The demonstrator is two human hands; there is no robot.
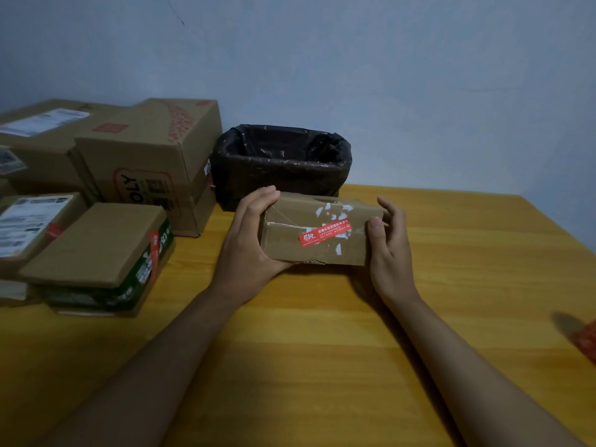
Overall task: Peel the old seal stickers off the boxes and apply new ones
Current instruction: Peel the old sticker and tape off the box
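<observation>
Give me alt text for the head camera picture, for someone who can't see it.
A left hand and a right hand hold a small cardboard box bearing a red seal sticker above a wooden table. More boxes are stacked at the left, a black-lined bin behind.

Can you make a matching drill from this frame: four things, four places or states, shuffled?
Things:
1. red sticker
2. bin
3. left hand
4. green box

Places or states:
A. lined with a black bag, behind the held box
B. on the stack at the table's left side
C. across the front top edge of the held box
D. grips the held box's left end

Pairs: 1-C, 2-A, 3-D, 4-B
</observation>
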